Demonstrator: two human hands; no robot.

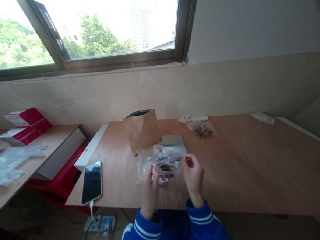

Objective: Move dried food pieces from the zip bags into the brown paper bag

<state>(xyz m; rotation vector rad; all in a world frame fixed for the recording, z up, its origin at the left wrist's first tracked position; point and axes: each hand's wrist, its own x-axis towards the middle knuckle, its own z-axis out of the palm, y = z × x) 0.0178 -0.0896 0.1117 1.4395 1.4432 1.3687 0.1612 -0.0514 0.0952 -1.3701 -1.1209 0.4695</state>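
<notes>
A clear plastic bag point(165, 160) with small dark and light items inside is stretched between my hands above the table. My left hand point(150, 187) pinches its lower left edge, fingers closed. At the bag's right edge, my right hand point(193, 174) is closed on the plastic between thumb and fingers. Another piece of clear plastic point(142, 164) lies under and left of it. Just behind stands a silver flat device point(174, 143), its near edge partly covered by the bag. A brown paper pouch point(142, 130) stands upright with its top open. What exactly the bag contains is too blurred to name.
On the wooden table point(249, 164), a phone point(91, 182) with a white cable lies at the left. A second bag of small parts point(203, 129) and white gloves point(262, 118) lie farther back. Red-and-white boxes point(29, 124) sit on the neighbouring table.
</notes>
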